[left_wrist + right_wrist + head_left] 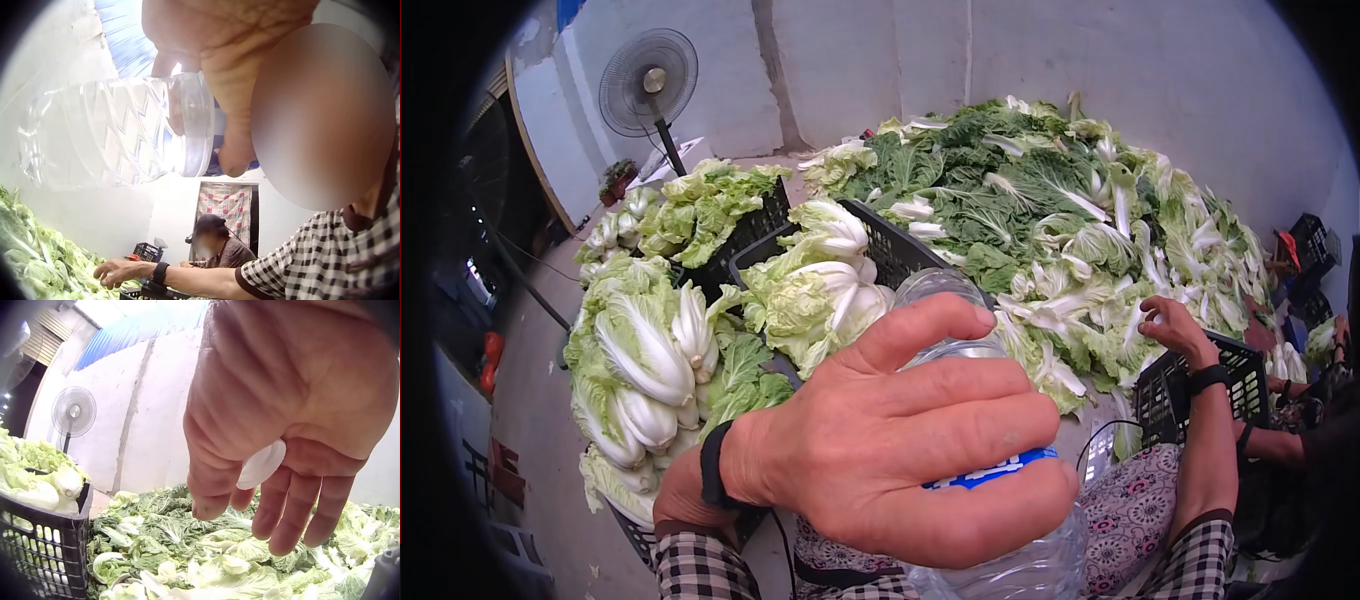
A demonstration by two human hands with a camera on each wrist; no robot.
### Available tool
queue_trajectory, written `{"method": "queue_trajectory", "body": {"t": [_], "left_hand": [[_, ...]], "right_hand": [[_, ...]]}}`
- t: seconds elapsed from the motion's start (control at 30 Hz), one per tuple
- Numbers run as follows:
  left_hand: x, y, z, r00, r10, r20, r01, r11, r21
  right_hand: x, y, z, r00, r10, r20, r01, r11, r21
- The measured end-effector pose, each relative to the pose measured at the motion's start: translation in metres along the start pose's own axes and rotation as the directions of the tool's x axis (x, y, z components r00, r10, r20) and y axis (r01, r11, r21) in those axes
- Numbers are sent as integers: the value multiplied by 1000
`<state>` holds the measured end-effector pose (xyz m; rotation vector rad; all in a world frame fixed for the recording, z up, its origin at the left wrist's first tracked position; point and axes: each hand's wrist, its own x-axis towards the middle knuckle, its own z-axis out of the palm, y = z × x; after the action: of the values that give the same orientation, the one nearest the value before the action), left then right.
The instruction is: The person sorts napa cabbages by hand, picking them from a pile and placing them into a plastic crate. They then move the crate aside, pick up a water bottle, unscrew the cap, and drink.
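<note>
Raised close before the head camera, my left hand (920, 440) grips a clear plastic bottle (1025, 560) with a blue label (1000, 468). Its fingers wrap the middle, hiding much of the label. In the left wrist view the ribbed bottle (106, 137) lies nearly sideways, close to the wearer's blurred head. My right hand (1180, 328) is held out at the right, over a black crate (1250, 375). A small white bottle cap (262, 464) is pinched between its thumb and finger, as the right wrist view shows.
Cabbage leaves (1020, 190) heap against the back wall. At the left, whole cabbages (645, 360) fill black crates (895, 245). A standing fan (650, 85) is behind them. Another person (228, 247) sits to the right.
</note>
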<state>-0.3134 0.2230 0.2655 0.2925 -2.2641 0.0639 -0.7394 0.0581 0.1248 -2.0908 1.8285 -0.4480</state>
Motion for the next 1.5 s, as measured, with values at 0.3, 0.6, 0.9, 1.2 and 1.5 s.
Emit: {"method": "queue_trajectory", "body": {"t": [0.3, 0.6, 0.9, 1.2, 1.5], "left_hand": [[3, 2, -4, 1000, 14, -14, -13, 999, 35], [6, 6, -7, 1000, 15, -2, -15, 998, 65], [7, 7, -8, 1000, 28, -14, -26, 997, 75], [10, 9, -9, 999, 38, -33, -34, 993, 112], [12, 11, -12, 999, 30, -30, -26, 992, 124]], "right_hand": [[1, -3, 0, 1000, 24, 10, -24, 1000, 20], [-1, -6, 0, 999, 34, 8, -34, 999, 1], [0, -4, 1, 999, 43, 15, -44, 999, 26], [0, -4, 1, 999, 43, 23, -43, 999, 14], [1, -4, 2, 999, 28, 30, -28, 1000, 7]]}}
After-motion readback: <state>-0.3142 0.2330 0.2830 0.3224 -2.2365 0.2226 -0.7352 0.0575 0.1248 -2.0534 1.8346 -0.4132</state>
